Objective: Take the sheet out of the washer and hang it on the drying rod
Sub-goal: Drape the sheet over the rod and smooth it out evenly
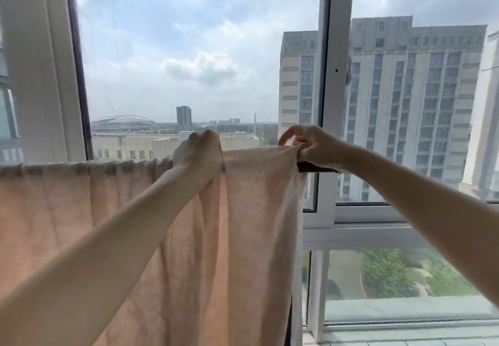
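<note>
A pale peach sheet (256, 210) hangs over a horizontal drying rod (316, 168) in front of a big window. Most of the rod is covered by cloth; only a short dark stretch shows to the right of the sheet. The sheet is bunched in small folds along the rod at the left and falls in long folds below. My left hand (198, 154) grips the sheet's top edge at the rod, fingers closed. About a hand's width to the right, my right hand (310, 143) pinches the top edge near the sheet's right end.
A white window frame post (333, 97) stands just behind my right hand. A white curtain (35, 62) hangs at the left. Below right, a white sill and lower window panes (405, 278) look down on trees. Tall buildings stand outside.
</note>
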`<state>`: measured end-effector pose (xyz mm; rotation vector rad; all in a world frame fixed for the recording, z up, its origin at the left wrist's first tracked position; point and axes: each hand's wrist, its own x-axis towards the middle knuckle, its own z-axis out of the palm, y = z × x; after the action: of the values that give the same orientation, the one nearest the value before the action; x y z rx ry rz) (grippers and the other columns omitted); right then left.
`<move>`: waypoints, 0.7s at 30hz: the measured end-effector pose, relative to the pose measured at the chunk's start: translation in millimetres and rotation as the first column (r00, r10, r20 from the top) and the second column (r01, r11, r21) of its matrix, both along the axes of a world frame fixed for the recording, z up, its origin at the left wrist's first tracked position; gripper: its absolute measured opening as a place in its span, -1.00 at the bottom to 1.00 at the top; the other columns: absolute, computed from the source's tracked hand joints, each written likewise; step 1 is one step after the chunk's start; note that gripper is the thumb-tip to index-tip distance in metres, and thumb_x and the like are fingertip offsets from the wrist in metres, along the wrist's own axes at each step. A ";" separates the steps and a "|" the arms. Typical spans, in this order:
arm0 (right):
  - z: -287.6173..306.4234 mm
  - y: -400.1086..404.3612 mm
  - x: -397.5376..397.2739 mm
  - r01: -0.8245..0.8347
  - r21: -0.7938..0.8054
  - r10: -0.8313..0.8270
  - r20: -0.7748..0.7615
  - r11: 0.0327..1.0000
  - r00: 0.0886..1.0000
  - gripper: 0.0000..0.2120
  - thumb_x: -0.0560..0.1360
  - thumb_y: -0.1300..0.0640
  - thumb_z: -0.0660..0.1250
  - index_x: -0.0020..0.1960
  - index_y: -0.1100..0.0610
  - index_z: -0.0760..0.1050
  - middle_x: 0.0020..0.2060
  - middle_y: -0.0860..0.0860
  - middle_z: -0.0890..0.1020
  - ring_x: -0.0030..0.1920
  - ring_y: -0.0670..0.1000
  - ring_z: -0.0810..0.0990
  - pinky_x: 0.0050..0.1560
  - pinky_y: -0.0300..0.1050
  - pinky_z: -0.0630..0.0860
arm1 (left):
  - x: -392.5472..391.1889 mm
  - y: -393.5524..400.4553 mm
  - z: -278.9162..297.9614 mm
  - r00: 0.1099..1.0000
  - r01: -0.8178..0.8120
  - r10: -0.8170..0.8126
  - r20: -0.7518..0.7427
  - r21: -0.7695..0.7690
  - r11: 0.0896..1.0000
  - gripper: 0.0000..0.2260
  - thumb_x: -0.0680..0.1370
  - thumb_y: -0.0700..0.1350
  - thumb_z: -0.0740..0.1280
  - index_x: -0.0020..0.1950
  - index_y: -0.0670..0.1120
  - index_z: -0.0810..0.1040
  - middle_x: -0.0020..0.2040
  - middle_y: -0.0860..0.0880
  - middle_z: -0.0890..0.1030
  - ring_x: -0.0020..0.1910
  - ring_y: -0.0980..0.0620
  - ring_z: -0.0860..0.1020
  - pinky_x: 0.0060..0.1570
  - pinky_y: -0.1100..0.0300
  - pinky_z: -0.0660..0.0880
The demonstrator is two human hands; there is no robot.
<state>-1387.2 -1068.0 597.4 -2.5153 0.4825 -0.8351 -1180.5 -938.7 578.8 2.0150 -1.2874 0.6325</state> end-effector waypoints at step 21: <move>26.9 -65.5 -45.8 -0.299 0.234 0.331 -0.114 0.925 0.937 -0.83 0.41 0.24 0.48 -0.01 0.09 0.62 -0.10 0.07 0.71 -0.08 0.00 0.69 -0.04 -0.12 0.62 | -132.5 -31.3 7.2 0.842 0.237 -0.330 -0.427 -0.257 0.937 -0.76 0.36 0.08 0.54 -0.23 -0.09 0.70 -0.29 -0.01 0.68 -0.26 0.09 0.64 -0.25 0.25 0.56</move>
<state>-1433.0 -1133.4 624.2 -2.3773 0.1902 -0.4455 -1313.0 -970.0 586.0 1.6337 -1.1447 0.1101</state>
